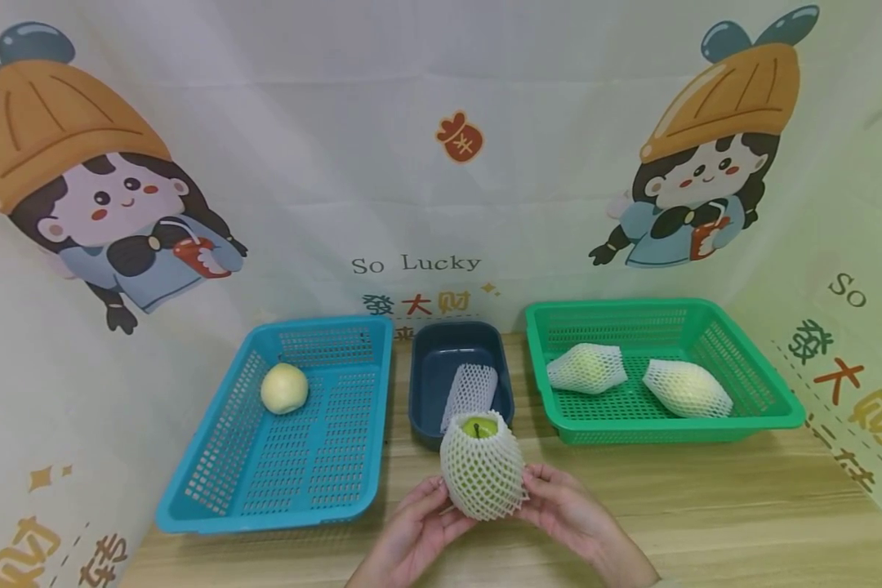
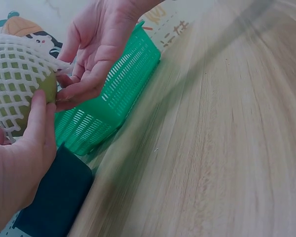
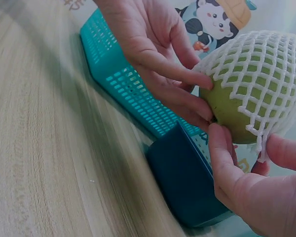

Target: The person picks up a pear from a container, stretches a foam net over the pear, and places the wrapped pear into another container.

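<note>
Fruit (image 1: pixel 483 469) between both hands (image 1: pixel 414 529) (image 1: pixel 572 516)

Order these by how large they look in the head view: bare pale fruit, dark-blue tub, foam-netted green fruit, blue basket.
1. Blue basket
2. Dark-blue tub, partly covered
3. Foam-netted green fruit, nearer the camera, which may enlarge it
4. Bare pale fruit

**Plastic, Foam and Wood Grain**

From here the blue basket (image 1: pixel 316 441), green basket (image 1: pixel 676 425) and tray (image 1: pixel 434 367) look like smooth plastic; the netting (image 1: pixel 481 486), matt foam over smooth fruit (image 3: pixel 227 113); the table (image 1: pixel 742 506), wood-grained; the backdrop (image 1: pixel 426 49), creased cloth.
</note>
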The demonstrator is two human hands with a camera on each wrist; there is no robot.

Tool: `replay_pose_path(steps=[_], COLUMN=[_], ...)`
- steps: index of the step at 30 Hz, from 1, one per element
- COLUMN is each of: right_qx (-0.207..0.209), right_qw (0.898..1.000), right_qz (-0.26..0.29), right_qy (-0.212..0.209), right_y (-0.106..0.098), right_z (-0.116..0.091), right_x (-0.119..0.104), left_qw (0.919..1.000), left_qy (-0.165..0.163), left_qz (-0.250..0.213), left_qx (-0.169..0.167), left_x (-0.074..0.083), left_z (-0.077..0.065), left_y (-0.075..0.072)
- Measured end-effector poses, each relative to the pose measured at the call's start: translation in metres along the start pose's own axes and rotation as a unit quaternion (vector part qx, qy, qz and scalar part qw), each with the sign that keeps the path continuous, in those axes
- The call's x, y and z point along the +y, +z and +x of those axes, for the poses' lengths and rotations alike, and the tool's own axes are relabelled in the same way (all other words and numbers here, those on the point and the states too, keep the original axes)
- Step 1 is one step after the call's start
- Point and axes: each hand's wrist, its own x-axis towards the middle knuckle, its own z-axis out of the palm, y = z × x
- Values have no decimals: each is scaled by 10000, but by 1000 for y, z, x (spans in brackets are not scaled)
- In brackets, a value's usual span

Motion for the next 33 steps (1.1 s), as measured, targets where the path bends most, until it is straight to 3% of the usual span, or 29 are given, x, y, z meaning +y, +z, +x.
replay_pose_path(steps=[7,13,19,25,28,33], right_qx=[153,204,403,590,693,1072], right_qw=[9998,9994,9987,9976,9964,9899], right_qz=[-115,-268,-245,-311,-454,-864], right_qy=[7,-16,-168,-195,-174,-342], right_y=[2,6,11,13,13,16], right_z=[1,1,1,2,2,1], right_x=[1,0,0,0,1,0], left_qw=[9999,9990,9991,9993,9997,9983], left_qy=[-7,-40,-71,-73,-118,-178], left_qz=[137,281,-64,-277,-167,431], left_qx=[27,355,403,219,148,349], left_x=[-3,-6,-6,-7,-9,-13], left_z=[0,1,2,1,2,3], left_y=[-1,-1,0,-1,-1,0])
